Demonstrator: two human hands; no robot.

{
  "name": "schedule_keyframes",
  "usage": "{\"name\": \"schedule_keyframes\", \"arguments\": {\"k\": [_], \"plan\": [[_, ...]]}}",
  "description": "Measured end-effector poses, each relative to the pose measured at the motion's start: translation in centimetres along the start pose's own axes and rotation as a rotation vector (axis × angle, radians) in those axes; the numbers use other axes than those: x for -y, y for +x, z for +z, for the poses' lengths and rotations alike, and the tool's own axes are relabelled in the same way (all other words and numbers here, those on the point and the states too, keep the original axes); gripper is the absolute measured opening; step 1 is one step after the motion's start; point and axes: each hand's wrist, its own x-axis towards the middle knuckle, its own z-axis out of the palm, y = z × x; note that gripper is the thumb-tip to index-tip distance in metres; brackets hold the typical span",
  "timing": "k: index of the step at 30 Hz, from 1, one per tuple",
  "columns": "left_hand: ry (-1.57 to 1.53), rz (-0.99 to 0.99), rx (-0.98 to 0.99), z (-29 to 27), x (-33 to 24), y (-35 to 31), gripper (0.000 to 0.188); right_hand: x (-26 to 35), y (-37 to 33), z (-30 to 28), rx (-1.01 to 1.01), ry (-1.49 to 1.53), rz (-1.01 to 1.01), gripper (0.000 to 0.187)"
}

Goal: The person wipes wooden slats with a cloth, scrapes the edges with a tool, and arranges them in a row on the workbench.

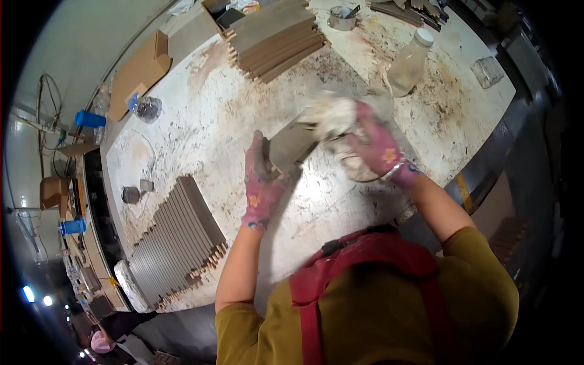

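My left hand [263, 191], in a pink flowered glove, grips the near left end of a flat grey-brown board [291, 145] with its thumb along the side. The board is held tilted over the white table. My right hand [380, 146], in a matching glove, is closed on a bunched off-white rag [331, 117] at the board's far right end. Motion smears the rag, so I cannot tell whether it touches the board. Under my right palm, part of the rag or another pale thing hangs down.
Similar boards stand on edge in a row [176, 240] at the left. Another stack [277, 39] lies at the back. A capped plastic bottle [409, 66] and a tin [342, 22] stand at the far right and back. A clear bottle [148, 109] lies near cardboard [140, 76].
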Motion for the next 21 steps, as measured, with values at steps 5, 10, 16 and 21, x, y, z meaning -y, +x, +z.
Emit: {"name": "schedule_keyframes", "arguments": {"k": [5,10,16,21], "plan": [[-0.961,-0.379,-0.189,0.4,-2.7,-4.1,0.094,5.4,-0.4,7.3,0.113,-0.229,-0.605,0.040],[-0.213,-0.191,-0.038,-2.4,-1.2,-9.3,0.100,-10.7,2.3,2.0,0.018,-0.543,0.035,0.022],[-0.479,-0.326,0.007,-1.6,-1.5,-10.6,0.101,6.2,-1.9,7.9,0.297,-0.478,-0.526,0.028],[-0.355,-0.391,-0.074,-1.8,-3.5,-11.5,0.090,-6.1,-0.2,9.1,0.259,-0.971,-0.084,0.035]]}}
